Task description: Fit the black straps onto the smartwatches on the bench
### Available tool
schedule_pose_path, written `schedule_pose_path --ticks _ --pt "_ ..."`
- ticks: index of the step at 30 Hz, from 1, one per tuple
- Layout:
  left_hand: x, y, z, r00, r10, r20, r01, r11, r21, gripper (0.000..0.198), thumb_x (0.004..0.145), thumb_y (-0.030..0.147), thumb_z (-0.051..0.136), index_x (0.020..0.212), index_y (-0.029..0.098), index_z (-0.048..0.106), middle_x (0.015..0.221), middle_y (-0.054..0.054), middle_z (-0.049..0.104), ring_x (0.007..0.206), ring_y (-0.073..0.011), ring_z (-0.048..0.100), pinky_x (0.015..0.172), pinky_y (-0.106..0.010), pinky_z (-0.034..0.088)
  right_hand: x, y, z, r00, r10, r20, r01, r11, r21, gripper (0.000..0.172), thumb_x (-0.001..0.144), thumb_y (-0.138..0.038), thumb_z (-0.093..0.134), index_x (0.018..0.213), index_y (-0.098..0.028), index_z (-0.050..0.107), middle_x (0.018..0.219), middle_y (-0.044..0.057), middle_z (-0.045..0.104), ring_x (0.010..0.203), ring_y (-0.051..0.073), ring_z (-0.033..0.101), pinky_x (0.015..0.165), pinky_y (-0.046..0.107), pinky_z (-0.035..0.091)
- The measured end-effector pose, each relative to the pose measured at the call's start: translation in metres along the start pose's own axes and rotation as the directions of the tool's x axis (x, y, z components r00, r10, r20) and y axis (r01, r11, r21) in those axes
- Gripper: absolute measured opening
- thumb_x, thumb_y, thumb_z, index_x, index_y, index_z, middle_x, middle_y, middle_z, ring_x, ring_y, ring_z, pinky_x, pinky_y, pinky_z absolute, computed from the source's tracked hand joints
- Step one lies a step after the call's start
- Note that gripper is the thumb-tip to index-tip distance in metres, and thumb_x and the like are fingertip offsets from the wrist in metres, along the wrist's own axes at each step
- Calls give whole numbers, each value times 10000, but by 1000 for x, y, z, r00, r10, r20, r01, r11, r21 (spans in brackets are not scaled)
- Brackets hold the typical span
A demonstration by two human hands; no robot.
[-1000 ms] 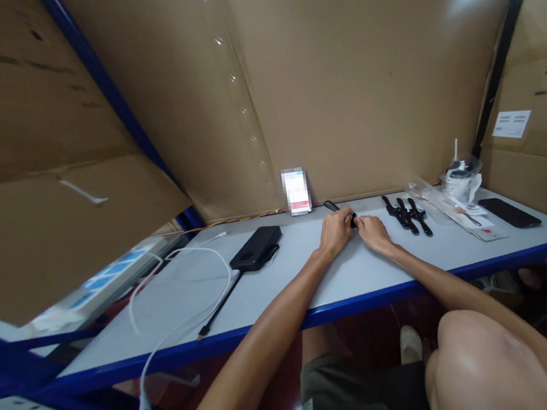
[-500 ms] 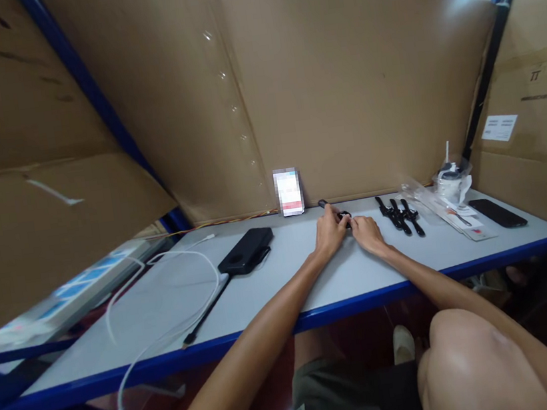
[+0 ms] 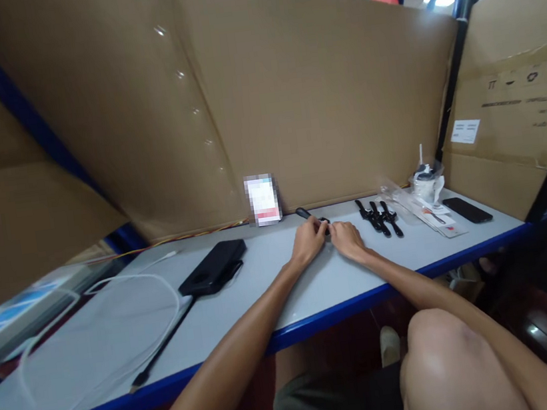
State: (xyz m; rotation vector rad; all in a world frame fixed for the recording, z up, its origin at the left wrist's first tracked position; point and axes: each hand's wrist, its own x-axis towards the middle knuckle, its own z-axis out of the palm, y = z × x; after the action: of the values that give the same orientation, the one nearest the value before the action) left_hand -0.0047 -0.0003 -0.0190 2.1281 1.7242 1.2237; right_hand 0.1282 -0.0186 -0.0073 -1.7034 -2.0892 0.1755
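My left hand (image 3: 307, 241) and my right hand (image 3: 346, 241) meet over the grey shelf board (image 3: 246, 303). Between their curled fingers they pinch a small black watch (image 3: 311, 216); one strap end sticks out toward the cardboard wall. The watch body is mostly hidden by the fingers. Three more black watches (image 3: 378, 217) lie side by side just right of my right hand.
A black power bank (image 3: 213, 275) with a black cable lies to the left, beside a looping white cable (image 3: 117, 320). A small card (image 3: 262, 200) leans on the cardboard back wall. At the right lie plastic packets (image 3: 423, 212), a white wrapped item (image 3: 423, 182) and a dark phone (image 3: 466, 209).
The view has swung so everything has shifted left in the picture. Both hands stay together on the black watch, with only small finger movement.
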Motion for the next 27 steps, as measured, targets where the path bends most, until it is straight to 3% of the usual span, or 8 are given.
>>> schedule_pose_path --ticks 5,10,17,23,27 --pt "-5 2 -9 997 30 73 -45 975 215 284 979 425 401 1003 195 565 841 -103 717 769 -257 662 652 -299 372 2 1 3 1000 0 -6 0 1000 8 473 1054 -372 291 1103 -179 720 1090 157 731 1021 249 681 826 296 465" --pt "-5 7 -27 954 164 250 -261 865 428 283 1005 392 350 1109 211 541 1033 -148 699 771 -268 667 648 -304 363 4 4 9 999 -21 -27 21 1000 -1 448 1047 -363 319 1054 -189 731 1064 139 739 1007 242 685 802 282 463" --pt "-4 6 -37 930 169 326 -304 852 427 238 987 283 384 1084 205 587 968 -136 700 765 -252 658 675 -305 366 2 4 4 1000 -20 16 20 1000 -9 454 1050 -389 321 1079 -188 727 1090 139 733 1020 240 679 809 281 459" --pt "-5 8 -26 985 23 173 -81 937 338 319 979 323 354 930 177 633 849 -137 694 779 -246 641 659 -305 365 -2 0 0 999 -40 30 41 998 -41 456 1053 -365 306 1130 -171 711 1112 159 724 1031 254 678 835 301 459" --pt "0 8 -17 975 -127 180 134 991 -26 309 935 303 399 713 171 569 617 -65 604 592 -163 557 580 -263 351 -2 0 2 999 -45 24 47 997 -58 475 1058 -369 283 1138 -171 707 1103 165 723 1025 252 682 836 297 460"
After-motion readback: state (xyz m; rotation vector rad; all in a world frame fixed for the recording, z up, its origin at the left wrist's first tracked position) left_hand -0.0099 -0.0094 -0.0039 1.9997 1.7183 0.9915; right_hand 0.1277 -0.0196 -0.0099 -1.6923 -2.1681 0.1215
